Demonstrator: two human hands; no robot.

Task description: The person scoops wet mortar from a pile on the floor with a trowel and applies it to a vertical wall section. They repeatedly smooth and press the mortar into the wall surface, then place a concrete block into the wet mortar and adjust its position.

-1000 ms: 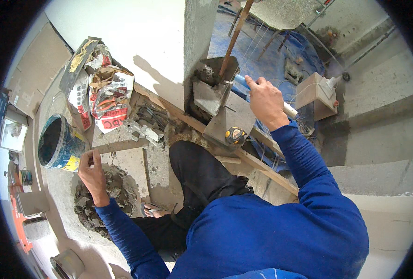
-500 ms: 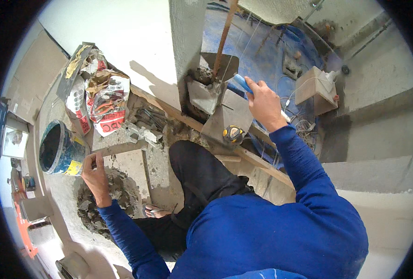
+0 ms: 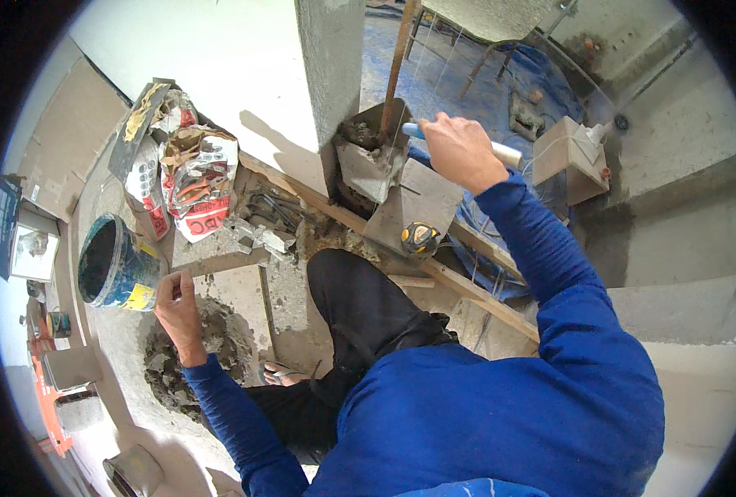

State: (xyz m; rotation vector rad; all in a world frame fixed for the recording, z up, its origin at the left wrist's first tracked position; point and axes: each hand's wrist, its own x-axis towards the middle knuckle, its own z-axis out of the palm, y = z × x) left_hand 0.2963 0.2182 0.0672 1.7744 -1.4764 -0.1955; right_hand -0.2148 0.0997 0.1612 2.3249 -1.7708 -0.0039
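My right hand [image 3: 465,155] is closed around a tool with a blue and white handle [image 3: 507,155], held level beside the wall corner. The tool's working end cannot be made out. Just left of it, a grey mortar-smeared piece [image 3: 366,172] sits at the foot of the pillar, next to an upright rusty bar [image 3: 394,79]. My left hand [image 3: 177,313] has its fingers curled in, above a heap of wet mortar [image 3: 190,364] and beside a blue bucket [image 3: 124,263]. Whether anything is between those fingers is hidden.
A yellow and black tape measure [image 3: 420,238] lies on a tile [image 3: 418,199] near a long wooden strip [image 3: 484,306]. Torn red and white bags [image 3: 198,186] lean by the white wall. Blue sheeting [image 3: 447,74] and a box [image 3: 568,157] are beyond my right hand.
My right hand has moved up slightly, and the tool's handle has turned closer to level. My left hand keeps nearly the same place. The view has shifted a little.
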